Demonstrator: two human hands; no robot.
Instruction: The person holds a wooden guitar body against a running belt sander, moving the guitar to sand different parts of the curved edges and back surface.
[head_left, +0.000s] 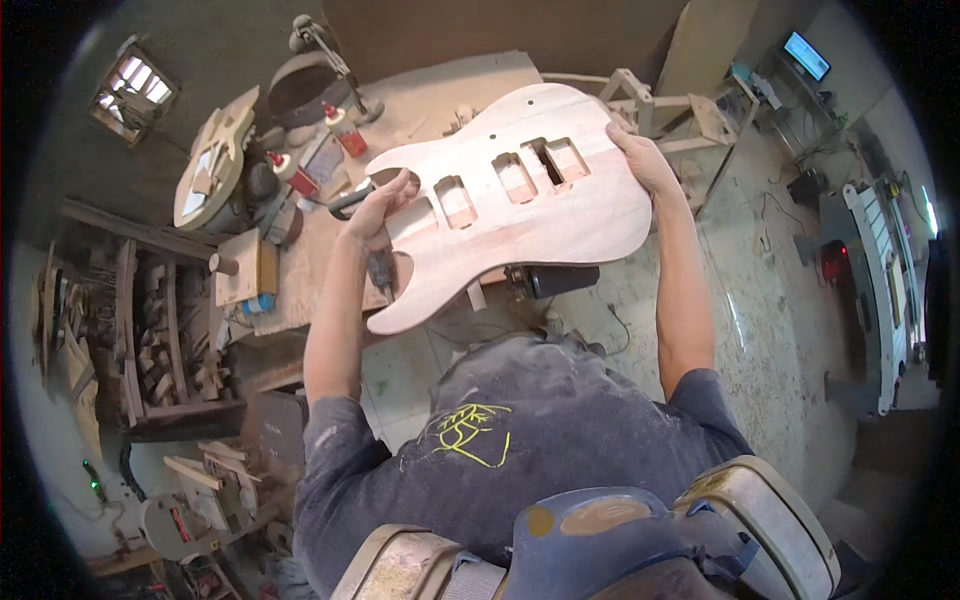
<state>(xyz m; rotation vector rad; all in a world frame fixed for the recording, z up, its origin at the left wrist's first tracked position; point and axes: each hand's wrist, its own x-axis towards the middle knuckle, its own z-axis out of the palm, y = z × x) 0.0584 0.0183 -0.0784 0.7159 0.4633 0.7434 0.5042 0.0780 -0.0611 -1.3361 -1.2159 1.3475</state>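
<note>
An unfinished pale wooden electric guitar body (585,215) is held up in front of me, its flat face with several routed cavities turned upward. My left hand (380,212) grips it by the neck end, between the two horns. My right hand (642,160) is wrapped round the rounded lower end, with its fingers partly hidden beneath the wood. The body hangs above the near edge of the wooden workbench (440,85).
Red-and-white glue bottles (345,130) and a desk lamp (325,50) stand on the bench. Another guitar body (215,165) lies at its left end. Wood scraps fill a rack (170,340) at the left. A lit screen (806,56) is at far right. A black box-shaped object (560,280) sits below the guitar body.
</note>
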